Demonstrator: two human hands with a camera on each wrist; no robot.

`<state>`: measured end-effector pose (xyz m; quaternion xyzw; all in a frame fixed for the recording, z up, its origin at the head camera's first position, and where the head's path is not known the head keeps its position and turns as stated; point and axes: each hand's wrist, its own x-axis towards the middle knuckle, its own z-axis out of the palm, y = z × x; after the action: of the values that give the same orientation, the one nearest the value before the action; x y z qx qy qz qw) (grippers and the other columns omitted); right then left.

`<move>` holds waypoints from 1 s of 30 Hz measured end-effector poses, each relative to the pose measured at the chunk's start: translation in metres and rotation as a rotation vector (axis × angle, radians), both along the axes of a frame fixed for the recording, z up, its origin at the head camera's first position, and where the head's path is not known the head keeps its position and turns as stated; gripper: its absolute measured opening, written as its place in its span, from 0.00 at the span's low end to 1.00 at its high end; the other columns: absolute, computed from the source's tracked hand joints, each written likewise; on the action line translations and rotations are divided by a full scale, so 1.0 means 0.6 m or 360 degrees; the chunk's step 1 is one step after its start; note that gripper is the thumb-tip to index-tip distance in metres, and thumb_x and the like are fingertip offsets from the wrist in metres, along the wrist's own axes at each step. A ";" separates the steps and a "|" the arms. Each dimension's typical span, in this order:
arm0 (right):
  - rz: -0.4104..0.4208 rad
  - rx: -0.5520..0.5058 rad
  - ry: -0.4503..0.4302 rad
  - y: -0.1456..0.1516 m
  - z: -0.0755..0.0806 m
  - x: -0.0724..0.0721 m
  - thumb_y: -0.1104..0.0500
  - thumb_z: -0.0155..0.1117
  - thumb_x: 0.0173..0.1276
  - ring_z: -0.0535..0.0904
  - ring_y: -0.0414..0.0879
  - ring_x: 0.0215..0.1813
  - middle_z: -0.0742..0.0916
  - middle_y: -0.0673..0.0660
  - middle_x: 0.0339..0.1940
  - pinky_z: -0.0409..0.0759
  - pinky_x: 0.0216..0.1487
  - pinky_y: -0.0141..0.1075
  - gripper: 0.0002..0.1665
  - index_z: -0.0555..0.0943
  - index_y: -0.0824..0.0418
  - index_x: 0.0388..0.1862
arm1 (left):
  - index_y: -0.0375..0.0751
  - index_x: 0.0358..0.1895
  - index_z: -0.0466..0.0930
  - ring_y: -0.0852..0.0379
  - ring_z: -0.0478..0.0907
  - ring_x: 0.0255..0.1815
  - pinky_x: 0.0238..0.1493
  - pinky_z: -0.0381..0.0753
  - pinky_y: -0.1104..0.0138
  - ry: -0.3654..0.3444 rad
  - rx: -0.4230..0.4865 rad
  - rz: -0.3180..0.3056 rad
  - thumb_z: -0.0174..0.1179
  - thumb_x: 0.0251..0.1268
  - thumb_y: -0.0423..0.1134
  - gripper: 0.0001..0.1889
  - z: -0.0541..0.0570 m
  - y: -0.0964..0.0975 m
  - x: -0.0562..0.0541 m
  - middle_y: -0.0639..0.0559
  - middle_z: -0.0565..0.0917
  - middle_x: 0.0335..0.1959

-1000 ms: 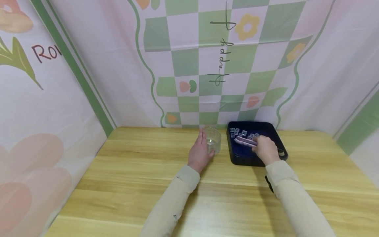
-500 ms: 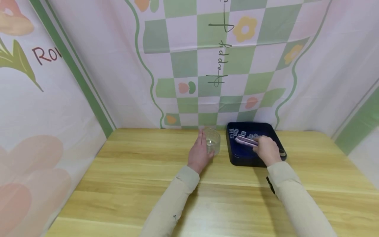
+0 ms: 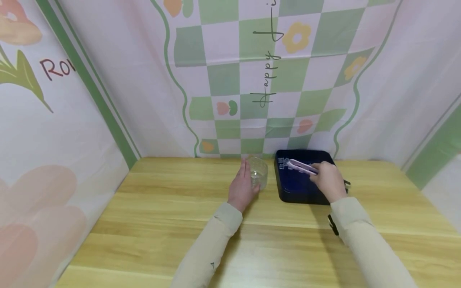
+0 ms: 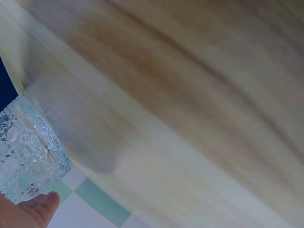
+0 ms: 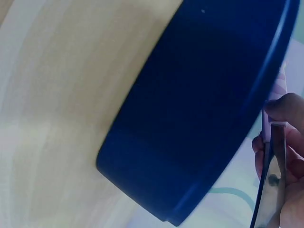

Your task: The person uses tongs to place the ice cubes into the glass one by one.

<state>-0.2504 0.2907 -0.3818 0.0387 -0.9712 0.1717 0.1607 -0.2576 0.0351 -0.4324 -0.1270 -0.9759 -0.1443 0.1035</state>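
I have the left hand (image 3: 242, 186) straight-fingered against the glass (image 3: 260, 172) and the right hand (image 3: 329, 182) curled around tongs (image 3: 301, 167) over the tray (image 3: 299, 187) at the glass's three o'clock.

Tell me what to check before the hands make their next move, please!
1. Right hand gripping the slim, pale-purple and metal tongs: ok.
2. Tongs' tips over or inside the dark-blue, squarish tray: ok.
3. Small, clear, block-shaped pieces in the tray: ok.
4. Piece pinched between the tips: cannot tell.
5. Left hand at the clear, round, patterned glass: ok.
6. Glass upright on the pale wooden table: ok.
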 end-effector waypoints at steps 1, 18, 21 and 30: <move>0.0011 -0.0006 0.0009 0.000 0.002 0.000 0.67 0.65 0.53 0.80 0.65 0.34 0.85 0.73 0.37 0.78 0.37 0.57 0.19 0.82 0.75 0.45 | 0.33 0.75 0.47 0.51 0.68 0.69 0.57 0.80 0.68 0.0007 -0.0002 0.0000 0.61 0.61 0.56 0.48 -0.001 0.000 0.000 0.44 0.48 0.79; 0.0135 0.0033 0.0165 -0.040 0.041 0.011 0.66 0.66 0.54 0.79 0.62 0.32 0.85 0.70 0.36 0.77 0.35 0.55 0.16 0.83 0.71 0.42 | 0.31 0.74 0.47 0.50 0.69 0.69 0.56 0.81 0.68 0.0026 0.0007 -0.0014 0.62 0.60 0.55 0.48 -0.002 0.000 -0.003 0.41 0.51 0.78; 0.0158 0.0015 0.0143 -0.056 0.046 0.014 0.66 0.66 0.54 0.79 0.60 0.30 0.85 0.70 0.37 0.77 0.33 0.54 0.16 0.83 0.71 0.44 | 0.31 0.75 0.47 0.50 0.69 0.69 0.56 0.81 0.67 0.0020 0.0019 -0.0016 0.62 0.60 0.54 0.48 -0.001 0.000 -0.003 0.41 0.51 0.78; 0.0296 0.0006 0.0169 -0.095 0.049 0.019 0.67 0.67 0.53 0.81 0.58 0.31 0.85 0.67 0.36 0.80 0.34 0.52 0.16 0.84 0.71 0.43 | 0.31 0.75 0.46 0.50 0.68 0.69 0.58 0.80 0.67 0.0007 0.0043 -0.0018 0.63 0.60 0.53 0.49 -0.001 0.000 -0.003 0.41 0.51 0.78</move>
<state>-0.2391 0.2336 -0.3523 0.1379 -0.9538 0.1818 0.1953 -0.2593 0.0354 -0.4328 -0.1314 -0.9729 -0.1578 0.1066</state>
